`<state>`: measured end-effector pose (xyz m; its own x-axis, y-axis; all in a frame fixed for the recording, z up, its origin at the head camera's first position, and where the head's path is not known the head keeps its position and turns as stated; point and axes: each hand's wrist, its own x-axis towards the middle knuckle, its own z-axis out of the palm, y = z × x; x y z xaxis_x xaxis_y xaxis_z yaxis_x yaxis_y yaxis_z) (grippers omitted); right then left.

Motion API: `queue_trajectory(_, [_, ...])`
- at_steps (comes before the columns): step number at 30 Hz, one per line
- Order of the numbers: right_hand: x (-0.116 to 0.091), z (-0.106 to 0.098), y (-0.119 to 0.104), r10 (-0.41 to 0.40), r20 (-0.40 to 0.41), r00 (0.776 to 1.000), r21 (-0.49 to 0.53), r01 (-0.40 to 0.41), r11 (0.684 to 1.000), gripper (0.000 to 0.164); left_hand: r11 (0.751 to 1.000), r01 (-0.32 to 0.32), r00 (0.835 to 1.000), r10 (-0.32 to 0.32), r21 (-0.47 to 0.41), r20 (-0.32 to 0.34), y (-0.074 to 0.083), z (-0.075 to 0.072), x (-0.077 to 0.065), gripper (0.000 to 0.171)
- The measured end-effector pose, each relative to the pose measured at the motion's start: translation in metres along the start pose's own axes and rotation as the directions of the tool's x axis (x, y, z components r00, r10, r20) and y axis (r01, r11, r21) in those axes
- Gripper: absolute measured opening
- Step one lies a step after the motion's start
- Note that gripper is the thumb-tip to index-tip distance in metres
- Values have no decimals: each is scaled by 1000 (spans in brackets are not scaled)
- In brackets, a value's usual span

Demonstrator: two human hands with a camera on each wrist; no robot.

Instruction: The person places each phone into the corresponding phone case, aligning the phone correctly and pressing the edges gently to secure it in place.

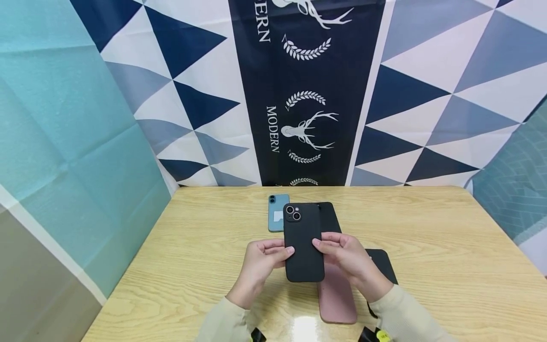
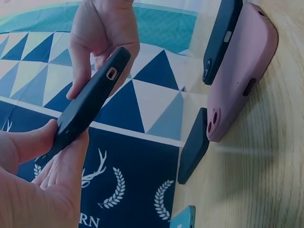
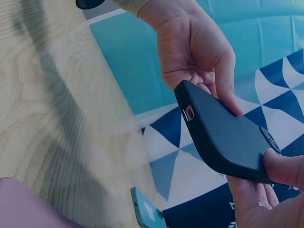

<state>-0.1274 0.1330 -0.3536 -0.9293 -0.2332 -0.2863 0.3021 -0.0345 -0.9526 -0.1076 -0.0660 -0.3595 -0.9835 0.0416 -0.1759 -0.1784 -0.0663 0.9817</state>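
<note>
A phone in a black case (image 1: 304,251) is held up above the table, its back with two camera lenses turned upward. My left hand (image 1: 264,266) pinches its left edge, thumb on the back and fingers underneath. On the opposite edge my right hand (image 1: 351,260) grips it the same way. The right wrist view shows the port cutout in the bottom end of the black case (image 3: 223,128). Below the right hand lies a pink phone case (image 1: 337,301), partly covered by the hand and phone. What the phone's front looks like is hidden.
Behind the held phone lie a light blue phone (image 1: 276,219) with a white label and a dark flat phone-like item (image 1: 330,218), both partly hidden. Another black phone case (image 1: 384,266) lies beside the right wrist. A patterned cloth (image 1: 205,95) hangs at the wooden table's (image 1: 179,270) back edge.
</note>
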Motion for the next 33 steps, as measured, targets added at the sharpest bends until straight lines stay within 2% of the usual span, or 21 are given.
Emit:
queue_trajectory(5, [2,2,3,4,7,1000,-5,-4,1000,53,1000,21,999,-21,-3,-39,-1,0,3,33])
queue_trajectory(10, [8,3,5,50,-1,999,-12,-50,999,60,998,48,996,-50,-29,-76,2,1,16,32])
queue_trajectory(15, [20,-2,-4,58,10,998,7,-58,998,59,998,64,994,-66,-19,-87,11,3,34,32])
queue_trajectory(20, [28,-10,-14,59,-54,997,4,-59,998,60,994,96,995,-94,58,-33,19,7,58,34])
queue_trajectory(23, [32,-17,-15,72,-95,993,1,-72,997,62,992,82,997,-82,91,-5,20,8,74,32])
queue_trajectory(25, [33,-23,-14,79,-113,990,-6,-80,997,63,987,60,998,-59,147,-12,19,7,85,29])
queue_trajectory(27, [34,-30,-13,89,-125,988,-11,-91,996,64,961,35,999,-23,276,-47,17,4,96,28])
queue_trajectory(28, [35,-33,-12,93,-131,987,-11,-95,995,64,934,30,998,-7,355,-66,15,2,101,29])
queue_trajectory(29, [35,-36,-11,96,-137,986,-12,-99,995,64,898,23,997,14,439,-81,13,-1,106,31])
queue_trajectory(31, [35,-42,-11,103,-149,983,-8,-105,994,64,809,20,994,49,588,-101,9,-5,115,37])
queue_trajectory(33, [35,-47,-10,109,-154,982,-4,-110,994,66,737,14,990,83,676,-110,4,-9,124,45])
